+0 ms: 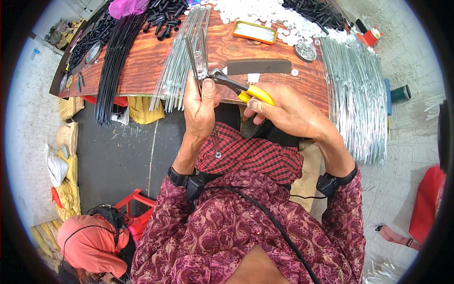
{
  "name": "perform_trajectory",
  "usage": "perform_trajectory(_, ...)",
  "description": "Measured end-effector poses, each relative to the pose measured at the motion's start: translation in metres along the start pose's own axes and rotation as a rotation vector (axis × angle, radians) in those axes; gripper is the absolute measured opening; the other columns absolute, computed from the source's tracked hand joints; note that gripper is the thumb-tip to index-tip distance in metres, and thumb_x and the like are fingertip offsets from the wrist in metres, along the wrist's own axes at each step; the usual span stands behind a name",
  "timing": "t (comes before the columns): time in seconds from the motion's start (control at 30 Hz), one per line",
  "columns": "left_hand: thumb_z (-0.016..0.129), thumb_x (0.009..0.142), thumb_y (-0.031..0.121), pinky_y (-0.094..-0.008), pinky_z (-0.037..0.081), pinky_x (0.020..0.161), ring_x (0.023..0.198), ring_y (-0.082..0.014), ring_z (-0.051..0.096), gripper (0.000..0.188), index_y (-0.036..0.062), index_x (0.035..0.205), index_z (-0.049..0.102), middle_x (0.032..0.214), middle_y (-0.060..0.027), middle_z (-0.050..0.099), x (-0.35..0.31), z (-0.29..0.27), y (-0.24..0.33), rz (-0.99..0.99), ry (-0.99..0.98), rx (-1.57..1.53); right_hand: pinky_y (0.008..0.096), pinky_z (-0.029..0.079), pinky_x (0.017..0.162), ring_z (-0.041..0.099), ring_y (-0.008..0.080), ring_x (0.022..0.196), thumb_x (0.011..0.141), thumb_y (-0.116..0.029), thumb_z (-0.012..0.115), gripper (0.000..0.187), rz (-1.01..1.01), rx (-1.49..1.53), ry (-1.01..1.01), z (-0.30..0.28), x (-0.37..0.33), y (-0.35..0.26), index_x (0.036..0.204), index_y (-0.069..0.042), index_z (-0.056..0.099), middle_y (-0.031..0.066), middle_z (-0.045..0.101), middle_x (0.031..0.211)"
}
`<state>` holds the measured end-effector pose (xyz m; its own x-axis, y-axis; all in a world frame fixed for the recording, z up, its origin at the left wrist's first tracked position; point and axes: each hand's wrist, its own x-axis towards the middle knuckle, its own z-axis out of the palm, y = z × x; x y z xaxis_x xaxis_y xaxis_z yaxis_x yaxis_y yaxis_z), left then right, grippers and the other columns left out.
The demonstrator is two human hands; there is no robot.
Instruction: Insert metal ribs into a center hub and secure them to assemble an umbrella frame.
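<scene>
My left hand [199,105] is closed around a clear plastic piece [201,67] with thin metal rods standing up from it. The lower end of the held piece hangs below that wrist, over the red checked cloth [250,158] on my lap. In my right hand [286,108] are end-cutting pliers [257,93] with yellow handles and a dark metal head. Their jaws sit right beside the clear piece, close to my left thumb; whether they grip anything there cannot be told.
Silvery wires lie in a bundle [177,61] at the left and a larger bundle [357,94] at the right, overhanging the table edge. Black rods [116,61], white caps [257,9], a shallow tin [254,32] and a dark bar [259,66] rest on the wooden table. Another person [94,244] is at lower left.
</scene>
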<state>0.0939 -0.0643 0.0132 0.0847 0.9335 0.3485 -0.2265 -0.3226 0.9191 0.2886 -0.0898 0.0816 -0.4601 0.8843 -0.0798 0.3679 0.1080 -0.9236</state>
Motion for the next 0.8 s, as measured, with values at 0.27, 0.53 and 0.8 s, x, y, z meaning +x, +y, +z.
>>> perform_trajectory(0.27,0.042,0.103,0.026,-0.0183,0.027,0.05,0.057,-0.002,0.034,0.039,-0.0014,0.13,0.043,0.074,0.0044,0.042,-0.001,0.002,-0.001,0.048,-0.002,0.075,0.0269,0.052,0.066,0.062,0.013,0.07,0.099,-0.018,0.05,0.024,0.048,-0.11,-0.112,-0.015,0.002,-0.009,0.108,0.003,0.056,0.0096,0.065,0.085)
perform_trajectory(0.53,0.043,0.103,0.027,-0.0183,0.027,0.051,0.058,-0.0023,0.035,0.039,-0.0005,0.13,0.043,0.074,0.0038,0.042,-0.001,0.002,-0.006,0.055,0.001,0.083,0.032,0.051,0.059,0.064,0.0185,0.063,0.095,-0.014,0.051,0.017,-0.005,-0.368,-0.031,-0.013,0.0,-0.02,0.101,0.002,0.054,0.0103,0.064,0.076)
perform_trajectory(0.8,0.044,0.102,0.03,-0.0183,0.029,0.053,0.06,-0.0036,0.037,0.038,0.0021,0.129,0.044,0.073,0.0035,0.042,0.009,0.001,-0.018,0.032,0.027,0.109,0.0503,0.049,0.058,0.064,0.0409,0.064,0.087,-0.014,0.058,0.02,-0.043,-0.735,0.429,0.036,0.008,0.017,0.093,0.003,0.051,0.023,0.062,0.067)
